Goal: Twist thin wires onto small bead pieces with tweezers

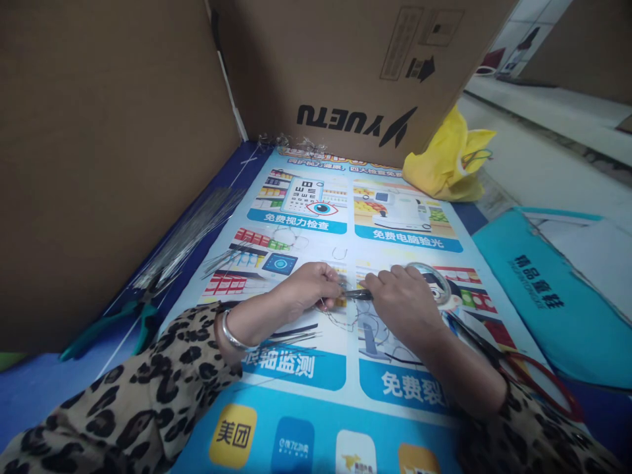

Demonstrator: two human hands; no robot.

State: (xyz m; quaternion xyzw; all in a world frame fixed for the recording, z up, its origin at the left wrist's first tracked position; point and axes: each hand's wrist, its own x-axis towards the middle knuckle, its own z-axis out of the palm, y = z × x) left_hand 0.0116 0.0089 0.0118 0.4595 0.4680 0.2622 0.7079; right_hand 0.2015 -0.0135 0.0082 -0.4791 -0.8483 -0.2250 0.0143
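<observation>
My right hand (407,306) is closed around small dark-nosed pliers (359,295), whose jaws point left. At their tips, my left hand (313,286) pinches what looks like a thin wire; the fingers hide most of it. Loops of thin wire (340,320) hang and lie just below the hands. A small U-shaped piece of wire (340,253) rests above them on the printed poster (351,368). Short dark wires (291,337) are scattered below my left wrist.
Teal-handled pliers (143,316) and a bundle of straight wires (197,224) lie at left. Red-handled scissors (538,378) and a tape roll (439,280) sit near my right arm. Cardboard (336,72) stands behind, with a yellow bag (447,161) and teal bag (553,296) at right.
</observation>
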